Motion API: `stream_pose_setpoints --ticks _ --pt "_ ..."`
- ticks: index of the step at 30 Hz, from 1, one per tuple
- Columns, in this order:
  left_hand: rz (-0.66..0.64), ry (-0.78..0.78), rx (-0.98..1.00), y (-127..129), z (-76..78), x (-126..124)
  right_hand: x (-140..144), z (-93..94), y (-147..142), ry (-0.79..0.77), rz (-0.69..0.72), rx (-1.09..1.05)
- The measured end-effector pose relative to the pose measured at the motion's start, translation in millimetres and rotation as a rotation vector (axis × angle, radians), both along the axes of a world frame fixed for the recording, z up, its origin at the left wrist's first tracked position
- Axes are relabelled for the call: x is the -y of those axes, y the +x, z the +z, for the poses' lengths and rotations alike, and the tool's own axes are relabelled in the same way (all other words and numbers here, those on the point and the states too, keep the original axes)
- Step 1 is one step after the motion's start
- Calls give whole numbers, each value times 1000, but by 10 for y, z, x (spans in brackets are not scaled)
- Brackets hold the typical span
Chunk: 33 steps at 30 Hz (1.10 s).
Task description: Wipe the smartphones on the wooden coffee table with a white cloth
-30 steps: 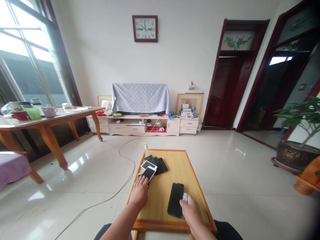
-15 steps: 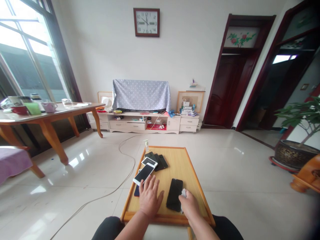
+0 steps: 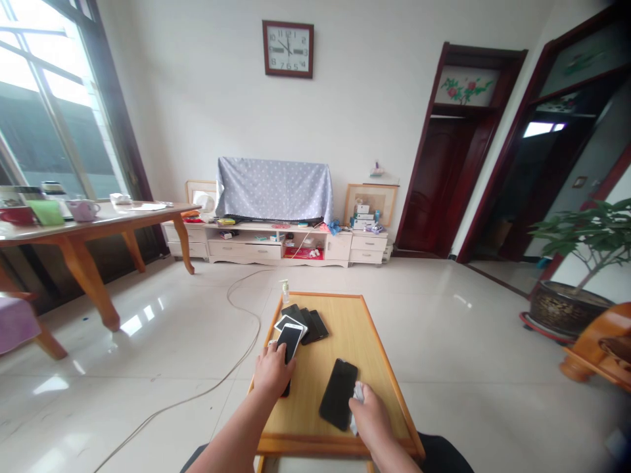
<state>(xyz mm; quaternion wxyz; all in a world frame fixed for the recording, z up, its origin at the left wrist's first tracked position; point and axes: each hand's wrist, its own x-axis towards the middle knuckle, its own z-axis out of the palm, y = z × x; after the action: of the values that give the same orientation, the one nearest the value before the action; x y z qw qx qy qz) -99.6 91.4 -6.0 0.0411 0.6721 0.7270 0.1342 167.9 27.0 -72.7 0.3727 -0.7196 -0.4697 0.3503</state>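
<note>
I sit at a small wooden table point(image 3: 362, 341). My left hand point(image 3: 273, 372) rests on the white-edged phone point(image 3: 288, 339) at the table's left edge, fingers curled around its near end. Behind it several more phones point(image 3: 306, 323) lie fanned out, dark and white. My right hand point(image 3: 371, 416) is closed on a crumpled white cloth point(image 3: 358, 393) and presses it against the near right edge of a black phone point(image 3: 338, 402) lying flat on the table.
A small pump bottle point(image 3: 284, 290) stands at the table's far left corner. A cable point(image 3: 217, 381) runs across the tiled floor. A long wooden table point(image 3: 93, 231) stands left, a TV cabinet point(image 3: 276, 244) at the back, a potted plant point(image 3: 582, 276) right.
My left hand moved from the table's middle back to the left edge and took hold of the white-edged phone, which now points more straight away. The right hand stayed by the black phone.
</note>
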Motion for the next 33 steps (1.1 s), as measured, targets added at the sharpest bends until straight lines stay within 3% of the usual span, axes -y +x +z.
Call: stream_pose_setpoints --ticks 7,17,23,27,33 --pt "-18 47 34 32 -57 -257 -39 -75 7 26 36 3" --pt "9 111 33 -14 -160 -252 -99 -162 29 1 52 35" --pt "-7 181 14 65 -258 -90 -90 -188 61 -3 49 30" --pt "2 199 17 71 -228 58 -67 -207 73 29 26 11" --pt "-186 269 63 348 -174 557 89 -23 59 73 0 -32"
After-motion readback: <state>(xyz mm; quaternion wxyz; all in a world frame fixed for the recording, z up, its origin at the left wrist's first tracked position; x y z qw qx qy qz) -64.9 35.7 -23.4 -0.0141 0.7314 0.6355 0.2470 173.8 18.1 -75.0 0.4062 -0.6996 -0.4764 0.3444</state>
